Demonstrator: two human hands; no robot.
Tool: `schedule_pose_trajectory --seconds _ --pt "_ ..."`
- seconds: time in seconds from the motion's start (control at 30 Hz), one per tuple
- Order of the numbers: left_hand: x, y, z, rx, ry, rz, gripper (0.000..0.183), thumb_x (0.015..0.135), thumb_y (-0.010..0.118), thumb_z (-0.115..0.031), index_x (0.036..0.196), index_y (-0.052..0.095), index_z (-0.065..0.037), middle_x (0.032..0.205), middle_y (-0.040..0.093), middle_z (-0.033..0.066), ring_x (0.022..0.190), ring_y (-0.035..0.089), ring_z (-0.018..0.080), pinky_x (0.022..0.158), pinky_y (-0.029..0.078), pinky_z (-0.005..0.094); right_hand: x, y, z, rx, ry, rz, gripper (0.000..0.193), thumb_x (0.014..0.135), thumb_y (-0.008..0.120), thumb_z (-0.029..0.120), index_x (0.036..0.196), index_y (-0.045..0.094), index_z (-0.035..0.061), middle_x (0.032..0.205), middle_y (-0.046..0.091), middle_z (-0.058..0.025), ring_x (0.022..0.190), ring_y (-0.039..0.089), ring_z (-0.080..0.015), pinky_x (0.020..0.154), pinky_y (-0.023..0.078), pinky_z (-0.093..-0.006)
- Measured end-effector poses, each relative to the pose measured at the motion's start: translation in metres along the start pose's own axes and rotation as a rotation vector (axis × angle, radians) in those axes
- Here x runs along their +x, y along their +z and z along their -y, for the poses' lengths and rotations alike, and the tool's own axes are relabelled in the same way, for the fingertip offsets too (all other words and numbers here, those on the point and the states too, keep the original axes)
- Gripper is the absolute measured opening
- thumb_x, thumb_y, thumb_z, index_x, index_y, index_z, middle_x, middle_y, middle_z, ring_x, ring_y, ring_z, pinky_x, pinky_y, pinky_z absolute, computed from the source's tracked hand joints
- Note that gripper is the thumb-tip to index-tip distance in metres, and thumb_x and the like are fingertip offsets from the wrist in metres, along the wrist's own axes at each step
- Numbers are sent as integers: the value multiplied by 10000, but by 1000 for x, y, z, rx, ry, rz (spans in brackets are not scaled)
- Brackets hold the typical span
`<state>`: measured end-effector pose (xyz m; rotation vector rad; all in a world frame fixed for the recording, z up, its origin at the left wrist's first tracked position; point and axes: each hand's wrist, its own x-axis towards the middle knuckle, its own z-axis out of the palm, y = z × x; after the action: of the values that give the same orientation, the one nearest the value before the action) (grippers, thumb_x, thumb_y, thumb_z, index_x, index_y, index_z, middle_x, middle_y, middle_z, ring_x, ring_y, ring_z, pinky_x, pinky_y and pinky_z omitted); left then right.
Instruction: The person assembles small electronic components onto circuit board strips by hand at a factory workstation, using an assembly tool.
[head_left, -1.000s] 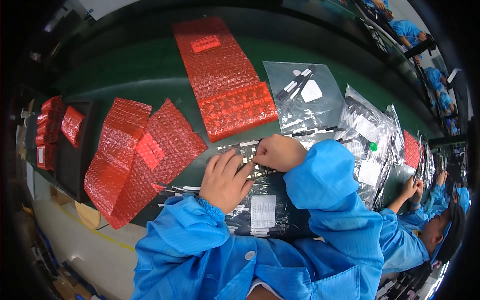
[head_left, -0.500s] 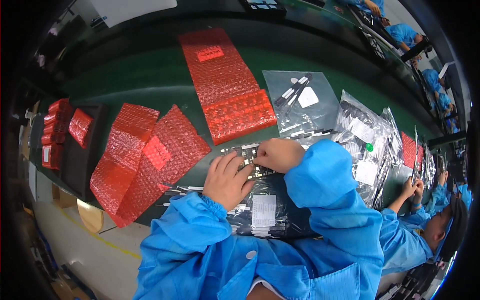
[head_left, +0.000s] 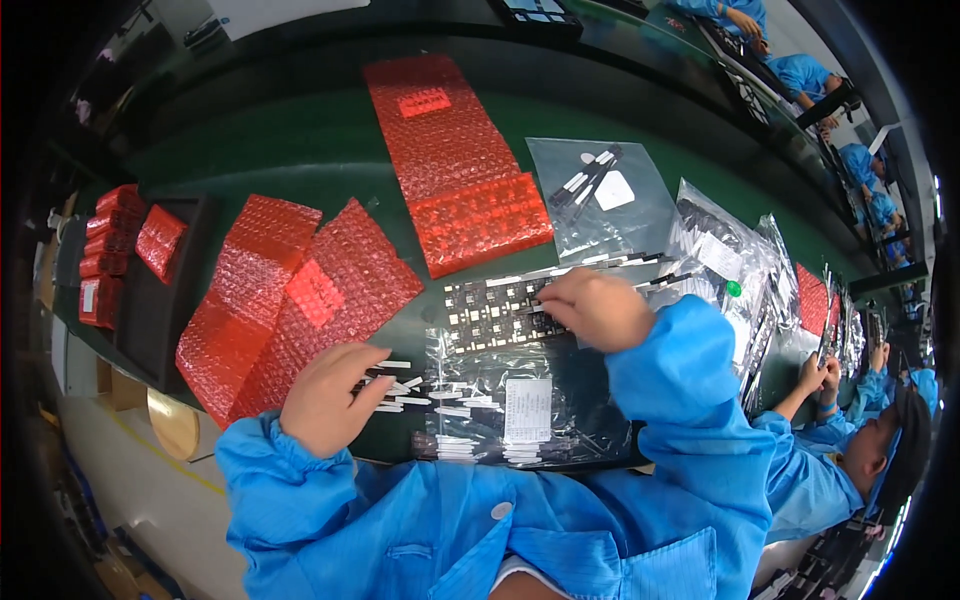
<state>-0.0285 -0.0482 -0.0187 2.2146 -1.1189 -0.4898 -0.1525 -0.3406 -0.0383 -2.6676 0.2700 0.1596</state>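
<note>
Two hands at work | left hand (head_left: 325, 398) curled, fingertips on small white strips (head_left: 400, 385) lying on green table (head_left: 300, 150) | right hand (head_left: 597, 308) fingers bent onto black circuit panel (head_left: 492, 312), grip unclear | clear bag (head_left: 520, 405) just below panel | red bubble-wrap bags (head_left: 300, 300) left of panel

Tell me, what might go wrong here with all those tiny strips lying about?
The left hand rests on loose white strips near the table's front edge; a sweep of the sleeve could push some off. The right hand presses on the dark board, which lies partly on a slippery clear bag, so it might slide. The red bubble-wrap sheets crowd close and could hide stray strips.
</note>
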Motion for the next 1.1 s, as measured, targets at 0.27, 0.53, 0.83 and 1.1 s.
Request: schedule_pose_trajectory --seconds 0.27,0.53,0.83,1.1 --pt "-32 -13 17 -10 -141 -96 268 777 610 -112 1022 581 -8 980 587 177 929 557 324 802 445 366 -6 36 12 -219 -318 -158 255 749 552 97 993 627 80 906 582 -58 826 579 -234 712 480 -316" --pt "-52 -22 40 43 -289 -232 254 791 606 -118 1016 576 -5 951 586 188 879 566 335 763 454 368 -6 35 38 -430 -287 -51 279 756 499 85 1013 580 14 954 555 -88 855 544 -243 727 456 -350" --pt "-48 -13 48 248 -234 -264 242 783 612 -158 988 598 -31 923 605 155 858 571 320 751 460 386 1 36 36 -492 -330 -27 273 754 493 104 993 558 -11 899 541 -93 849 538 -230 709 461 -334" --pt "-19 7 39 213 -88 -190 259 757 638 -156 990 608 -49 922 615 128 864 576 299 749 462 373 -1 35 30 -304 -319 -172 223 716 537 77 919 622 39 880 587 -71 797 570 -237 683 479 -341"
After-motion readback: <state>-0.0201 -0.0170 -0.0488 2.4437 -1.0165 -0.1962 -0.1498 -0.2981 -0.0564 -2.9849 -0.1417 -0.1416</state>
